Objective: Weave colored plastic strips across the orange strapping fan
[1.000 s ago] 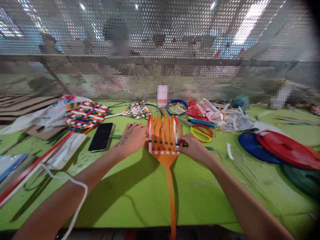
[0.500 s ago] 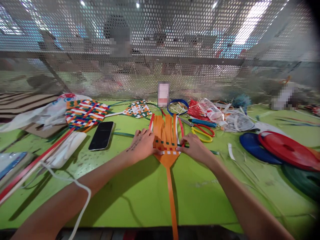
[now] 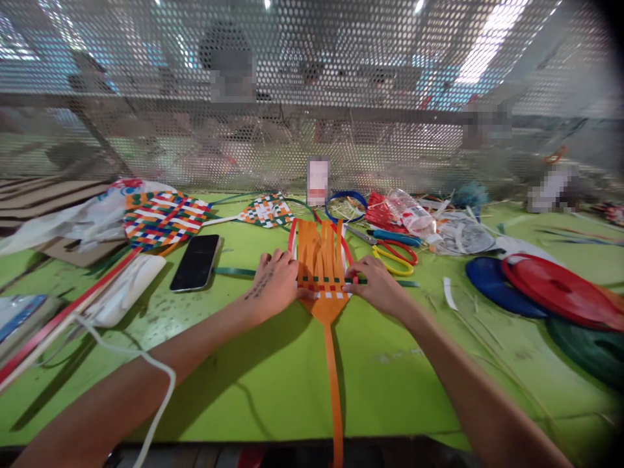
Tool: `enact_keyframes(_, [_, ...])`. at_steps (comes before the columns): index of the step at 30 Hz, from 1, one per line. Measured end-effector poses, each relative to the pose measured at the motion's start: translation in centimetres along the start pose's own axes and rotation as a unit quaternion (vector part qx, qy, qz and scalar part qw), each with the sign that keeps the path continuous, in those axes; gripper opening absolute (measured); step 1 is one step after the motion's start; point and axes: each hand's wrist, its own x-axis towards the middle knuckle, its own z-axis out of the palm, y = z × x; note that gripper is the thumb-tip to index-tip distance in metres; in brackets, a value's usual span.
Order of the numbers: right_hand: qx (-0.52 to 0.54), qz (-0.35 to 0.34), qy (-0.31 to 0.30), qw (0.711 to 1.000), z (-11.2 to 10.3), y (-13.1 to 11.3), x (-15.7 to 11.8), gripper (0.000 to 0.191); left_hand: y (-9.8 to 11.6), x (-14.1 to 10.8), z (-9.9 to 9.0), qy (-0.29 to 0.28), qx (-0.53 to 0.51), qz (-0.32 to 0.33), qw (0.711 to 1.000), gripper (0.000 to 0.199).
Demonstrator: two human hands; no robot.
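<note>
A partly woven piece of orange plastic strips (image 3: 325, 313) lies in front of me, its loose strip ends fanned away and one long orange tail running to the table's near edge. White, red and dark green strips cross it in rows. My left hand (image 3: 276, 279) grips its left edge, fingers curled, thumb on the weave. At the right edge my right hand (image 3: 374, 281) pinches the weave where the green strip (image 3: 233, 272) comes out. That strip runs across the piece and sticks out past both hands. My fingertips partly hide the edges.
A phone (image 3: 195, 262) and a finished woven fan (image 3: 166, 220) lie left, a smaller woven piece (image 3: 267, 210) behind. Yellow-and-red-handled scissors (image 3: 394, 257) and coiled strip rolls (image 3: 560, 289) lie right. A white cable (image 3: 156, 406) crosses my left forearm. A perforated metal screen (image 3: 292, 123) stands behind.
The green strip now lies straighter across the weave: its right end has shifted up in view, its left part slightly down. Both hands remain at the piece's edges.
</note>
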Motion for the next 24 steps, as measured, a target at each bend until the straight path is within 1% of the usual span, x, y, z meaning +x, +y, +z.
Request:
enact_keyframes(5, [-0.017, 0.015, 0.012, 1.000, -0.2, -0.6, 0.0, 0.020, 0.9, -0.5, -0.5, 0.007, 0.028, 0.008, 1.000, 0.051])
enact_keyframes(9, [-0.012, 0.011, 0.002, 1.000, -0.3, -0.9, 0.0, 0.018, 1.4, -0.8, -0.7, 0.014, 0.046, 0.013, 0.999, 0.036])
enact_keyframes(16, [0.001, 0.010, -0.005, 1.000, -0.3, -0.8, 0.1, 0.016, 2.0, -1.5, -0.6, 0.022, 0.080, 0.015, 0.996, 0.016])
enact_keyframes(19, [0.021, 0.000, -0.011, 1.000, -0.3, -0.7, 0.1, 0.014, 1.7, -1.1, -0.3, 0.027, 0.083, 0.016, 0.996, 0.014])
enact_keyframes(22, [0.053, 0.005, -0.016, 0.998, -0.3, -0.9, 0.2, 0.013, 1.3, -0.6, -0.2, 0.027, 0.061, 0.015, 0.998, 0.020])
enact_keyframes(24, [0.070, 0.010, -0.020, 0.997, -0.3, -1.0, 0.3, 0.014, 1.5, -0.5, -0.2, 0.031, 0.035, 0.024, 0.999, 0.022])
